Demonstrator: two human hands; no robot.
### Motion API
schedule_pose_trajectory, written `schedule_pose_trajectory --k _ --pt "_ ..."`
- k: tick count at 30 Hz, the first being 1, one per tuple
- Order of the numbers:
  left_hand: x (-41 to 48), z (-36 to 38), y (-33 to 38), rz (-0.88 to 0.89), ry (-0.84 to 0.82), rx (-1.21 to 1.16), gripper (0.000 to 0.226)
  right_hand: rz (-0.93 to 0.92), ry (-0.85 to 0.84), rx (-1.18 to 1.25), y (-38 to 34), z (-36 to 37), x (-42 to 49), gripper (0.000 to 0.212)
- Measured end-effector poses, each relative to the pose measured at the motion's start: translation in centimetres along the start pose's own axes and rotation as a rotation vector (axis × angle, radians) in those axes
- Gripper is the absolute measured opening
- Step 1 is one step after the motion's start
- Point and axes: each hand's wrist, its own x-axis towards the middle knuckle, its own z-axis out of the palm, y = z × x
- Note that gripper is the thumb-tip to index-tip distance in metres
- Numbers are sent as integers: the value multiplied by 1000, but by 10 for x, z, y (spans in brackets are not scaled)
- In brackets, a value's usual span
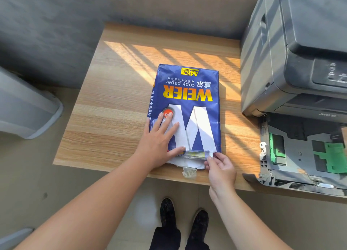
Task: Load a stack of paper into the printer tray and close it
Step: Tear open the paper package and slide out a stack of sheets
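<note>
Paper, wrapped as a blue ream [187, 107], is laid flat on the wooden desk [116, 103], just left of the dark printer [293, 48] whose tray [300, 155] is pulled out and shows green guides. It is pressed down by the left hand [159, 138], fingers spread flat, while the torn near end of its wrapper is pinched between the fingers [211, 160] of the right hand [221, 170].

paper pack [189, 91] – blue, yellow lettering, white W | table [116, 107] – wood-grain | printer [293, 43] – grey | tray guides [334, 161] – green
</note>
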Motion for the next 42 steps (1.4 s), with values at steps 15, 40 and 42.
schedule_pose_trajectory --k 15,40,42 --pt "0 7 -8 -59 -8 -30 63 243 -709 -40 -16 -45 9 33" --pt "1 6 -8 -104 -35 -61 55 42 -477 -411 -23 -38 12 21" --pt "2 6 -8 -104 -42 -63 55 42 -524 -393 -25 -45 3 26"
